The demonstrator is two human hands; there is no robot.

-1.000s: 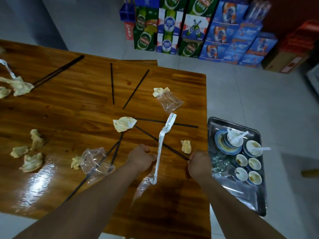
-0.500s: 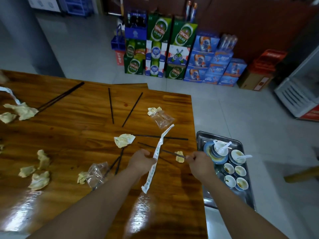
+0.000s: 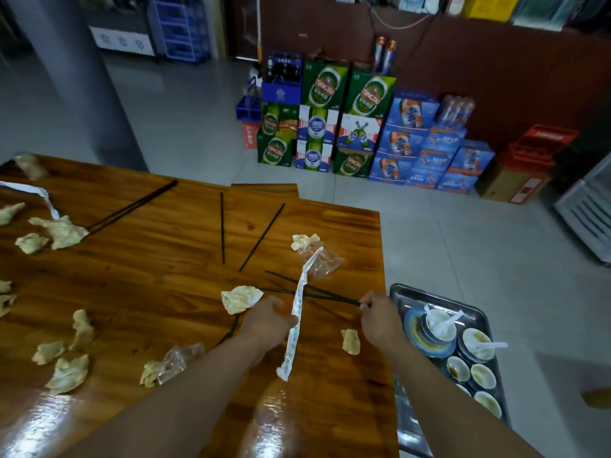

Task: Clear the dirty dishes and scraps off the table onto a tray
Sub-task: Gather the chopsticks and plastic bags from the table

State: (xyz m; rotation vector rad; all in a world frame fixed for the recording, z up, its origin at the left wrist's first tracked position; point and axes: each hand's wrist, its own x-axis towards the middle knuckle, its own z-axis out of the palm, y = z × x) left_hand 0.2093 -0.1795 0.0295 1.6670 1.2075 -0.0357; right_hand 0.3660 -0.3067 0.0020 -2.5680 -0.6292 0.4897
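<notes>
Now, chopsticks: 2 black chopsticks (image 3: 317, 294) are pinched at their near ends by the right hand (image 3: 380, 320); their long axis runs from that hand up and left across the bench (image 3: 148, 292), tips pointing away from the tray.
Right hand: fingers curled, gripping the chopstick ends just beside the bench's right edge.
Wrapper: a long white paper sleeve (image 3: 299, 312) is held mid-length by the left hand (image 3: 267, 322), one end hanging toward the person, the other rising toward a clear bag (image 3: 322, 264).
Left hand: closed round the sleeve, beside a crumpled napkin (image 3: 241, 299).
Tray: a steel tray (image 3: 405, 421) sits lower than the bench, just off its right edge, carrying a plate (image 3: 416, 338), small bowls (image 3: 472, 345) and white spoons (image 3: 443, 325).
Key relation: the tray lies to the right of both hands, and the right hand is the nearer; I judge the chopsticks need swinging right, long axis turned along the tray, to land beside the bowls.
Left over on bench: 2 single chopsticks (image 3: 222, 226), a pair (image 3: 132, 208) far left, another wrapper (image 3: 36, 196), a second bag (image 3: 175, 360), 1 small scrap (image 3: 351, 340) between the forearms, and many napkins (image 3: 69, 373).
Progress: dishes look loaded; scraps and chopsticks mostly remain.
Surroundings: drink cartons (image 3: 347, 127) stacked on the floor beyond.
</notes>
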